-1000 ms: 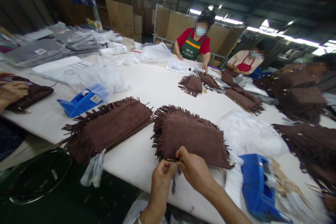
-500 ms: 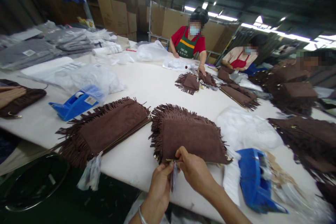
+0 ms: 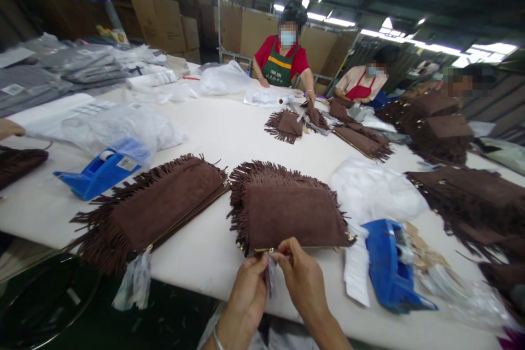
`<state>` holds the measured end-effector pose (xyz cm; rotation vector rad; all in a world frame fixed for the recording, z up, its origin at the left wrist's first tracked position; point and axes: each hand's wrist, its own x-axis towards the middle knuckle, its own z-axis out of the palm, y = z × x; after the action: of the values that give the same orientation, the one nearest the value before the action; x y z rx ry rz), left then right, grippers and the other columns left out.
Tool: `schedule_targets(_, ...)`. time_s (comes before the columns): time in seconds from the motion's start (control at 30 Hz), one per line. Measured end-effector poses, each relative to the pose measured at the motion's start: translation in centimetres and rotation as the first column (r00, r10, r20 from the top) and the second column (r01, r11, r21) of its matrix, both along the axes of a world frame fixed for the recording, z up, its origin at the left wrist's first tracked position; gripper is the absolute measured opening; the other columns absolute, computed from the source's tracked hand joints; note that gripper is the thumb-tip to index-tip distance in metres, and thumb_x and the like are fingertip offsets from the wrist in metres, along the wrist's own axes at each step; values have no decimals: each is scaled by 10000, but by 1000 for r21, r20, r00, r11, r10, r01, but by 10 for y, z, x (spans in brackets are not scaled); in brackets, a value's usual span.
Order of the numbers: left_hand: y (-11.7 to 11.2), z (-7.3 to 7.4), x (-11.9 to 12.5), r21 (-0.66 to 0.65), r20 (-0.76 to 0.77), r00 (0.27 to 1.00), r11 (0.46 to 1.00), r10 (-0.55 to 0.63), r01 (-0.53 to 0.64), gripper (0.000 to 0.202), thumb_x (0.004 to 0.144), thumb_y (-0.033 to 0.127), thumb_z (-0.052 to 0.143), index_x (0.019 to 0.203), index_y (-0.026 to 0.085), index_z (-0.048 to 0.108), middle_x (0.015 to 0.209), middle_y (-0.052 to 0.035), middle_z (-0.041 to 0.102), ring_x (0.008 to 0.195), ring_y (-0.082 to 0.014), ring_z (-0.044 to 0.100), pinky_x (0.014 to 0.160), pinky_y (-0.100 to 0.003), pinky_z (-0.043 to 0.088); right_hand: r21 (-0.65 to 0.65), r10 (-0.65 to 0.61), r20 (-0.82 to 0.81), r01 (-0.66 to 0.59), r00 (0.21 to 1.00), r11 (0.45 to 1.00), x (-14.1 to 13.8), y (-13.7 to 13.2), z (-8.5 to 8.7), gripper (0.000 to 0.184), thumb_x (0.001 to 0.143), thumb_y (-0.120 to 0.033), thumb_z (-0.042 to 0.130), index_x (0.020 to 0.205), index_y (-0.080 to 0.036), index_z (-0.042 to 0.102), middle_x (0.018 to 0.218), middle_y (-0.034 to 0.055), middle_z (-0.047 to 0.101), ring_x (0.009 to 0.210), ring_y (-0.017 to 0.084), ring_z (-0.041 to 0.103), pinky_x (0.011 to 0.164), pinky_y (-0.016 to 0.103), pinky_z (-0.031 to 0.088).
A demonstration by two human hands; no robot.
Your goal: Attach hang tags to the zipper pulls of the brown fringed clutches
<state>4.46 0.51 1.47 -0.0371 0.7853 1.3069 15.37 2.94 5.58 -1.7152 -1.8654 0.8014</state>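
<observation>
A brown fringed bag (image 3: 293,216) lies flat on the white table in front of me, its zipped edge towards me. My left hand (image 3: 248,287) is closed in a pinch at the zipper pull (image 3: 270,273), which hangs from that edge in a thin plastic wrap. My right hand (image 3: 303,279) pinches at the same spot, thumb and forefinger against the top of the pull. Fingers cover much of the wrap. To the left is a second brown fringed bag (image 3: 168,205), with a plastic-wrapped pull (image 3: 135,279) hanging over the table edge.
Blue tape dispensers stand left (image 3: 100,172) and right (image 3: 391,268). White padding (image 3: 375,188) lies right of the bag, with more fringed bags (image 3: 471,202) beyond. Clear plastic bags (image 3: 123,126) lie at left. Co-workers stand across the table; one in a green apron (image 3: 281,65) handles a bag.
My right hand's fingers have slid down off the bag's face towards the pull. At far left, a co-worker's hand has lifted from a bag. The view has shifted slightly.
</observation>
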Motion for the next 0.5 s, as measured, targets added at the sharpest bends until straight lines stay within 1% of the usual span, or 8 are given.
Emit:
schedule_targets(0.13, 0, 4, 0, -20, -12, 1000, 1000, -11, 11, 156, 708, 223, 751, 801, 104, 709, 844, -94, 723, 762, -187, 645, 750, -282, 501, -70, -100, -185, 88, 978, 994, 2, -1, -10, 184, 823, -379, 604, 773, -214, 538, 687, -17, 621, 625, 162, 576, 600, 243, 410)
schedule_targets(0.23, 0, 5, -1, -25, -16, 999, 999, -42, 42, 144, 704, 225, 755, 781, 112, 707, 813, -81, 721, 740, -177, 642, 732, -272, 502, -93, -156, -257, 136, 954, 986, 1, -4, -18, 195, 817, -390, 611, 768, -204, 574, 711, 1, 641, 667, 174, 588, 633, 252, 435)
schedule_targets(0.3, 0, 4, -2, -9, -20, 998, 999, -52, 52, 148, 708, 228, 752, 793, 115, 709, 808, -78, 720, 755, -182, 643, 730, -273, 501, -70, -158, -272, 144, 949, 987, -1, -8, -21, 204, 840, -390, 579, 770, -200, 606, 744, 17, 656, 703, 181, 599, 668, 260, 441)
schedule_targets(0.4, -2, 3, -1, 16, -50, 998, 999, -32, 33, 175, 711, 229, 751, 836, 114, 708, 850, -82, 722, 808, -191, 647, 751, -276, 499, -30, -138, -282, 135, 949, 990, -3, -13, -23, 243, 871, -392, 532, 777, -199, 644, 795, 37, 668, 753, 188, 607, 703, 266, 443)
schedule_targets(0.5, -3, 4, 0, 10, -71, 997, 1000, -24, 25, 217, 712, 236, 754, 886, 119, 701, 907, -91, 719, 859, -197, 648, 767, -276, 494, -45, -120, -341, 111, 932, 993, -2, -16, -24, 265, 880, -403, 516, 805, -196, 663, 823, 47, 674, 788, 192, 615, 715, 263, 456)
